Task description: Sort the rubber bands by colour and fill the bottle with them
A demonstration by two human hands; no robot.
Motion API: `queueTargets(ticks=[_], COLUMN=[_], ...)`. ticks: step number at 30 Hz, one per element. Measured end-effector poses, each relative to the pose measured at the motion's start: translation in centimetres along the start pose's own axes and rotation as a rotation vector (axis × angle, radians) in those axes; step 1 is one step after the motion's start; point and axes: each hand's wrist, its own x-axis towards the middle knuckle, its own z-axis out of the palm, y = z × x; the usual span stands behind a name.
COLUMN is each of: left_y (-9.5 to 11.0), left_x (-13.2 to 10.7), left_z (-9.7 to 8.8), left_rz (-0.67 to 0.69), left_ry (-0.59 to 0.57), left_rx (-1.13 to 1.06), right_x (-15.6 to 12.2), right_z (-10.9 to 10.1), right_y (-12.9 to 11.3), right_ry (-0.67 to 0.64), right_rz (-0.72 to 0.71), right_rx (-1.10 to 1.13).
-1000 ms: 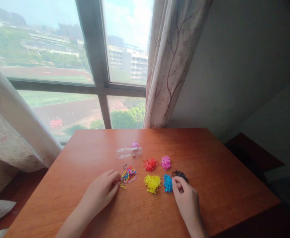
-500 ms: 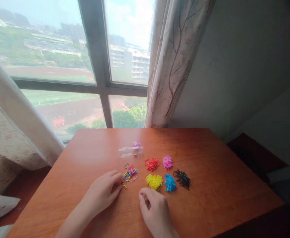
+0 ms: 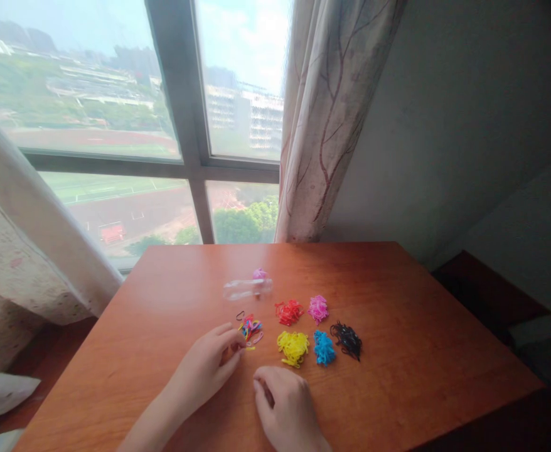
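Observation:
My left hand [image 3: 216, 358] is at the near edge of a small mixed heap of coloured rubber bands [image 3: 251, 326], thumb and forefinger pinched together. At their tips is a yellow rubber band [image 3: 251, 348]. My right hand [image 3: 285, 402] rests on the table just in front of the yellow rubber band pile [image 3: 293, 347], fingers curled in, with no band visible in them. Beyond and to the right lie single-colour piles: red bands [image 3: 289, 311], pink bands [image 3: 318, 309], blue bands [image 3: 324, 348] and black bands [image 3: 347, 339].
A clear plastic tube or bag [image 3: 242, 289] lies behind the heaps, with a pink-purple item [image 3: 259, 274] against it. The wooden table [image 3: 398, 389] meets a window and a curtain [image 3: 332, 113] at its far side. One dark band [image 3: 240, 315] sits apart from the mixed heap.
My left hand has moved right along the mixed heap, and the yellow band at its fingertips has shifted right too. My right hand has drawn back toward me and left, away from the yellow pile.

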Motion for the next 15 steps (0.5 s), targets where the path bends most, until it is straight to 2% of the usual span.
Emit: queueTargets(ticks=[3,8,15], left_y=[1.5,3.9,5.3], left_x=[0.8,2.8,5.4], left_z=[0.7,2.4,3.3], left_rz=[0.051,0.069,0.065], left_ry=[0.007,0.008,-0.064], left_rx=[-0.050,0.062,0.173], right_x=[0.0,-0.1,0.1], right_z=[0.1,0.5,0.5], right_y=[0.0,0.3,0.5], right_ry=[-0.005,0.050,0.045], right_rz=[0.000,-0.003,-0.012], right_rx=[0.014,-0.004,0.001])
